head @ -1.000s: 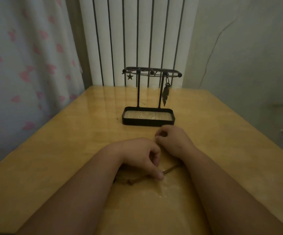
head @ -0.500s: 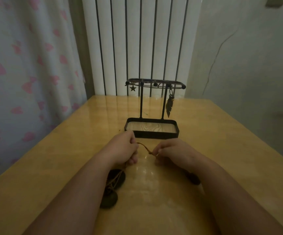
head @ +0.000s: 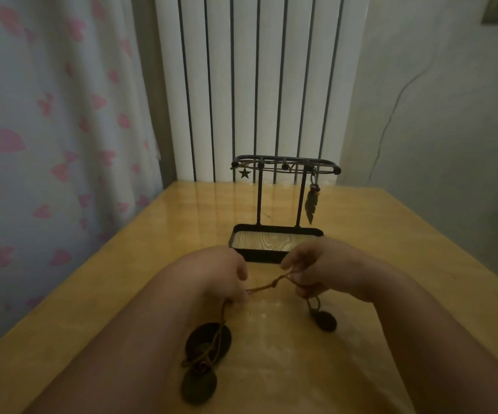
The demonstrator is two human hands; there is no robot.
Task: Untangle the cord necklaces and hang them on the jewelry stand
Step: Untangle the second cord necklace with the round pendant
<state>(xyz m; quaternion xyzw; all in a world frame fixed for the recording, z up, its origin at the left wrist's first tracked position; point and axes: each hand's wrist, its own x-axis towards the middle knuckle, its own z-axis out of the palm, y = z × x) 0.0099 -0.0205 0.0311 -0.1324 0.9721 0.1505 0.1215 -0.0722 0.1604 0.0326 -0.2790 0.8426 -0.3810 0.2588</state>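
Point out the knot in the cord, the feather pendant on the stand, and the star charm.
knot (head: 275, 283), head view, on the lump in the cord between the hands.
feather pendant (head: 310, 206), head view, on the middle of the blade.
star charm (head: 244, 173), head view, on its centre.

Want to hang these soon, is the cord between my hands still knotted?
Knotted: a knot sits midway on the cord stretched between left hand and right hand.

jewelry stand (head: 280, 234) just ahead blocks forward reach, bare table (head: 406, 249) either side (passable)
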